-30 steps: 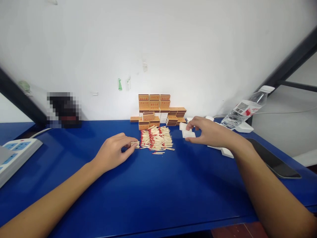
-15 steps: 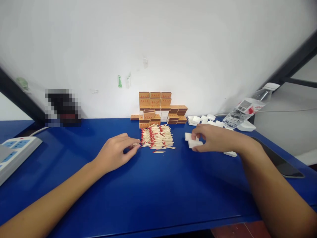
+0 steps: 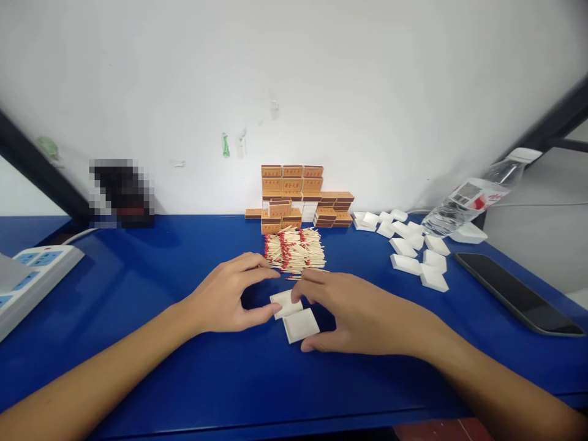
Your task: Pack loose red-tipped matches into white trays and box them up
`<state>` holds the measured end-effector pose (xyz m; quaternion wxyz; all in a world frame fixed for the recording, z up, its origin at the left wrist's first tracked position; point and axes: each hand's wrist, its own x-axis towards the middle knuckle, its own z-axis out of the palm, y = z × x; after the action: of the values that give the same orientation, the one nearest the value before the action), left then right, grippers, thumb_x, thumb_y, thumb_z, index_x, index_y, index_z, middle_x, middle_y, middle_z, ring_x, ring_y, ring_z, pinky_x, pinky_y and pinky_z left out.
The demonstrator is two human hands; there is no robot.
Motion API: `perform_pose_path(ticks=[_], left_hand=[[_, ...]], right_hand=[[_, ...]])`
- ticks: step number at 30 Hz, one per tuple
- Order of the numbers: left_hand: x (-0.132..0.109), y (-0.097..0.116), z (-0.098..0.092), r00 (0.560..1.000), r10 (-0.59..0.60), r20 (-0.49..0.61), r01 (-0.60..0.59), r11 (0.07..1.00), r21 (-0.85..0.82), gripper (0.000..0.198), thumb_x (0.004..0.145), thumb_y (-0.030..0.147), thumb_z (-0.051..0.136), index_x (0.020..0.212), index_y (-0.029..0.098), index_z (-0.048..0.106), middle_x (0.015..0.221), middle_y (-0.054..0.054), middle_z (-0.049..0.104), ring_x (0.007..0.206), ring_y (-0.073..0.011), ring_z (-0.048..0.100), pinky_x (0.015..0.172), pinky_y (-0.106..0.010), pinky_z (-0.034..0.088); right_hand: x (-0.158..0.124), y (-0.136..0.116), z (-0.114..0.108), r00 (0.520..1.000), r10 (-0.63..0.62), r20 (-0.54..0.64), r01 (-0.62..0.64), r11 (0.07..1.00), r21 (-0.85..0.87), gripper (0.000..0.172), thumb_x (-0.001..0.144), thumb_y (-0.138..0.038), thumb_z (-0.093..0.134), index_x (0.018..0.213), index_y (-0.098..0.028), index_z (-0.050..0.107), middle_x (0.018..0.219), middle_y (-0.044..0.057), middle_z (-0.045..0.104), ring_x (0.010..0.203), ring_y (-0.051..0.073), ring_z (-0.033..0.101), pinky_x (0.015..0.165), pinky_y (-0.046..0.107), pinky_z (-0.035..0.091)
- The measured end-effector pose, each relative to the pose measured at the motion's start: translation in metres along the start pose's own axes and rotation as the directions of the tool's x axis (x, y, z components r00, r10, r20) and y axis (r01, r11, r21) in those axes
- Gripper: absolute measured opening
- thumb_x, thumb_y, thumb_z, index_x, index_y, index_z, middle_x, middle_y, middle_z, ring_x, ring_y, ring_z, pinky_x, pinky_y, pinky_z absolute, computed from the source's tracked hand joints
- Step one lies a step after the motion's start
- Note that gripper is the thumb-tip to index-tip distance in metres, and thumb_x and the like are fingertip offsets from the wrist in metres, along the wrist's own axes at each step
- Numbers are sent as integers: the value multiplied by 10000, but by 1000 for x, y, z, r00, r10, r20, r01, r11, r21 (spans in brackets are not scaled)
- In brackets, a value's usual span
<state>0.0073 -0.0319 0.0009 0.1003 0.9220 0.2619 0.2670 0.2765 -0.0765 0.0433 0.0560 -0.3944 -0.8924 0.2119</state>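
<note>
Two white matchbox trays [image 3: 301, 324] lie side by side in front of me, their hollow sides up. My right hand [image 3: 353, 309] spans them, with a fingertip on the farther tray and the thumb by the nearer one's front edge. My left hand [image 3: 234, 294] is open, fingers and thumb spread. Its thumb tip touches the left edge of the farther tray. Just beyond both hands lies a pile of red-tipped matches [image 3: 298, 251]. A few loose matches at its near edge are partly behind my right hand's fingers.
Orange matchboxes [image 3: 293, 185] are stacked against the wall behind the matches. More white trays [image 3: 404, 247] are scattered at the right, near a leaning plastic bottle [image 3: 478, 196] and a phone [image 3: 519, 294]. A power strip [image 3: 43, 275] lies at the left edge.
My right hand has brought the two trays left and nearer, in front of the match pile. My left hand has shifted right and opened; the matches at its fingertips no longer show.
</note>
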Motion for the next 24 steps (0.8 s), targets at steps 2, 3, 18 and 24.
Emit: perform_pose_path(ticks=[2, 3, 18, 24], left_hand=[[0, 1, 3, 999, -26, 46, 26, 1000, -7, 467, 875, 431, 765, 1274, 196, 704, 1226, -117, 689, 1115, -270, 673, 962, -452, 576], [0, 2, 4, 997, -39, 63, 40, 999, -11, 483, 866, 456, 773, 1269, 197, 710, 1225, -117, 687, 1115, -273, 673, 968, -457, 574], [1, 1, 1, 991, -58, 122, 62, 997, -35, 267, 849, 387, 769, 1055, 217, 764, 1020, -52, 711, 956, -221, 678, 916, -414, 556], [1, 1, 2, 988, -72, 138, 81, 995, -55, 249, 863, 372, 764, 1065, 227, 766, 1021, -45, 709, 942, -209, 673, 868, -386, 559]], right_hand=[[-1, 5, -4, 999, 49, 1, -49, 999, 0, 468, 784, -471, 886, 1111, -225, 657, 1122, 35, 685, 938, 235, 650, 760, 338, 443], [-1, 6, -5, 997, 70, 11, -70, 998, -1, 462, 763, -463, 901, 1077, -225, 659, 1097, 30, 685, 926, 233, 646, 744, 333, 436], [-27, 91, -52, 893, 450, -12, -445, 881, -160, 332, 753, -521, 792, 909, -249, 682, 900, 33, 687, 695, 206, 611, 579, 320, 380], [-6, 97, -49, 930, 308, -201, -339, 930, -140, 346, 851, -562, 716, 958, -232, 709, 836, 38, 670, 721, 204, 600, 639, 323, 404]])
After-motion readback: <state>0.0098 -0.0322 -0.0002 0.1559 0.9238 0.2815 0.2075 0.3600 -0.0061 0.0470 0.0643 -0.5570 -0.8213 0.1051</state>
